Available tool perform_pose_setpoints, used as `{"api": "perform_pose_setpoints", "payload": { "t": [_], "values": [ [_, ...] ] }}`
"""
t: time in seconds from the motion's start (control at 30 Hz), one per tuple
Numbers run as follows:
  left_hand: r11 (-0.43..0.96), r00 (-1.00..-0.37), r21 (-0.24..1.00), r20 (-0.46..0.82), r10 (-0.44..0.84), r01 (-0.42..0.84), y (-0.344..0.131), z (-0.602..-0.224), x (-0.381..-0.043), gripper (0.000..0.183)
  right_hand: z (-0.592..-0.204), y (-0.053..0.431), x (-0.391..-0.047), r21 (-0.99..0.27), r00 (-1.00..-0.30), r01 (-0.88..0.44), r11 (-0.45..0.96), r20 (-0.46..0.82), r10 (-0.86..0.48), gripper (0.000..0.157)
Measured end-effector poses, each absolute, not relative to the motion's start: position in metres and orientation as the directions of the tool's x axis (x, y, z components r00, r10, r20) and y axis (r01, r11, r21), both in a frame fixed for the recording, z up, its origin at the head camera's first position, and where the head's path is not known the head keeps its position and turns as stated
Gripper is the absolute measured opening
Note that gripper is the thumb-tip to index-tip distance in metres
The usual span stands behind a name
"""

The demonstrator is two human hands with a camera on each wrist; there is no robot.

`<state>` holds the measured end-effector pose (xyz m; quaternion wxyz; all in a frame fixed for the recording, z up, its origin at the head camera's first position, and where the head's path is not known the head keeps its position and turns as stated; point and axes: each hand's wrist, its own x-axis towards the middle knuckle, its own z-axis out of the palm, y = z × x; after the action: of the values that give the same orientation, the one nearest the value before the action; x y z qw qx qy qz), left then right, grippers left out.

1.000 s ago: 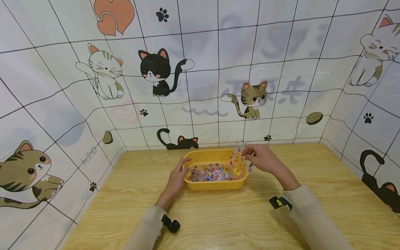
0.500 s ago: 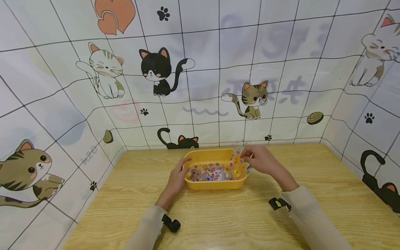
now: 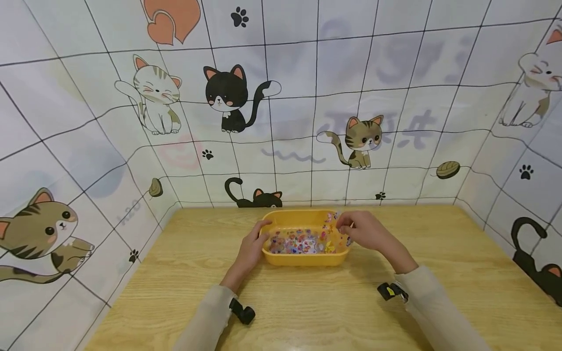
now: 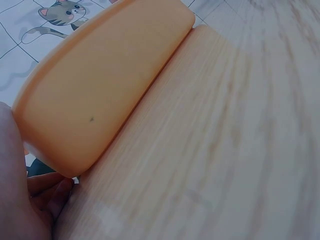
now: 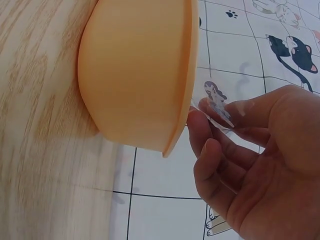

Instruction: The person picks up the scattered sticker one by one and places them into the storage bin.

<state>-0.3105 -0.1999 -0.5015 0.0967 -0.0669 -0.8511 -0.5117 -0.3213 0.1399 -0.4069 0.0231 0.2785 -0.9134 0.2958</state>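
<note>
A yellow plastic basin (image 3: 303,260) stands on the wooden table, with several clear, colourfully printed sticker sheets (image 3: 294,243) lying inside. My left hand (image 3: 251,247) grips the basin's left end, thumb over the rim; in the left wrist view its curled fingers (image 4: 47,192) are at the basin's lower edge. Above the right rim, my right hand (image 3: 362,230) pinches a clear sheet with small printed figures (image 3: 328,227), which hangs into the basin's right end. The right wrist view shows part of this transparent sheet (image 5: 217,102) between thumb and fingers, beside the basin wall (image 5: 137,75).
The wooden table (image 3: 303,304) extends around the basin on every side. Behind and beside it rise cloth-like walls (image 3: 290,122) with grid lines and cartoon cats. Each sleeve carries a black wrist device, one on the left (image 3: 242,312) and one on the right (image 3: 392,291).
My right hand has come down slightly with the sheet, which now sits a little lower at the basin's right end. The left hand keeps its hold. The head view has shifted slightly.
</note>
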Motion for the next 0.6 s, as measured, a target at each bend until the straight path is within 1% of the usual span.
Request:
{"api": "perform_pose_setpoints", "payload": {
  "t": [0.4, 0.6],
  "values": [
    [0.479, -0.973, 0.852, 0.232, 0.017, 0.211, -0.1998, -0.5023, -0.3087, 0.036, -0.4042, 0.1418, -0.3197, -0.544, -0.849, -0.51, 0.666, 0.193, -0.492, 0.015],
    [0.471, -0.974, 0.856, 0.226, 0.026, 0.212, -0.1994, -0.5016, -0.3091, 0.037, -0.4043, 0.1441, -0.3207, -0.532, -0.849, -0.512, 0.674, 0.197, -0.49, 0.015]
  ]
}}
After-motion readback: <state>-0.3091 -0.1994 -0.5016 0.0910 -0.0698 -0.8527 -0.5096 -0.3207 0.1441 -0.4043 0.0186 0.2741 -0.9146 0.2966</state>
